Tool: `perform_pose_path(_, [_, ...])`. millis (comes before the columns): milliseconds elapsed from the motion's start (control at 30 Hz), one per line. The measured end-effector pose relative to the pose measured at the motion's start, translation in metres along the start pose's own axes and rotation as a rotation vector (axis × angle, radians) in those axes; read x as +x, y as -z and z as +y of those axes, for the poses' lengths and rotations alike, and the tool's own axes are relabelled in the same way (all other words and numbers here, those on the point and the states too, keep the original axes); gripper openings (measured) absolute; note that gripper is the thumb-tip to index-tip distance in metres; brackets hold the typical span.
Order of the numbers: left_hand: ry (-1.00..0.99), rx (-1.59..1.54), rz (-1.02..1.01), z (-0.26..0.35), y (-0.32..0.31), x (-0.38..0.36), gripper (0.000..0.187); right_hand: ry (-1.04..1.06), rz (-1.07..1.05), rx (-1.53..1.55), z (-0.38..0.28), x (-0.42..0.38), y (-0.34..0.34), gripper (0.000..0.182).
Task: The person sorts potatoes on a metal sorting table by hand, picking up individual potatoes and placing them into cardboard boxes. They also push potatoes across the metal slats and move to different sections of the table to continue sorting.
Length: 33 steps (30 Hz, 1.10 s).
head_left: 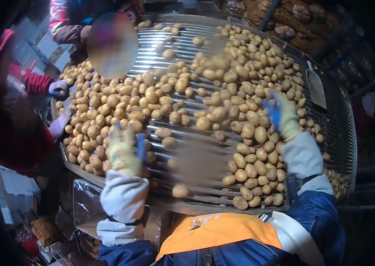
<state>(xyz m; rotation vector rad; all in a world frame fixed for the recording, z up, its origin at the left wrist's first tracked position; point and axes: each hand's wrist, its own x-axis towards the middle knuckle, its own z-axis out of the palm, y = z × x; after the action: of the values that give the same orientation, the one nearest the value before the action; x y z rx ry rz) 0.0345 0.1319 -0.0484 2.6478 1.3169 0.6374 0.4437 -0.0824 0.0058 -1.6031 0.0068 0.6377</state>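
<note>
Many potatoes [130,102] lie spread over a slatted metal table [152,53]. My left hand [124,150], in a pale yellow glove with blue on the fingers, is over the potatoes at the near left, its fingers apart. My right hand [281,113], in a similar glove, reaches over the pile on the right; its fingers are spread and slightly blurred. I can make out no potato held in either hand. Between my hands, bare slats show among scattered potatoes.
A co-worker in red [19,111] stands at the left edge, gloved hands at the potatoes. Another person's sleeve [63,22] is at the far left. A metal scoop [316,88] lies at the right. Boxes [17,188] stand lower left; filled sacks [298,26] are behind.
</note>
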Motion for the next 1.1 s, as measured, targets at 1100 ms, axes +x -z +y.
perform_pose_path(1100, [-0.145, -0.176, -0.410, 0.036, -0.026, -0.037, 0.047, 0.771, -1.146, -1.268, 0.108, -0.100, -0.049, 0.076])
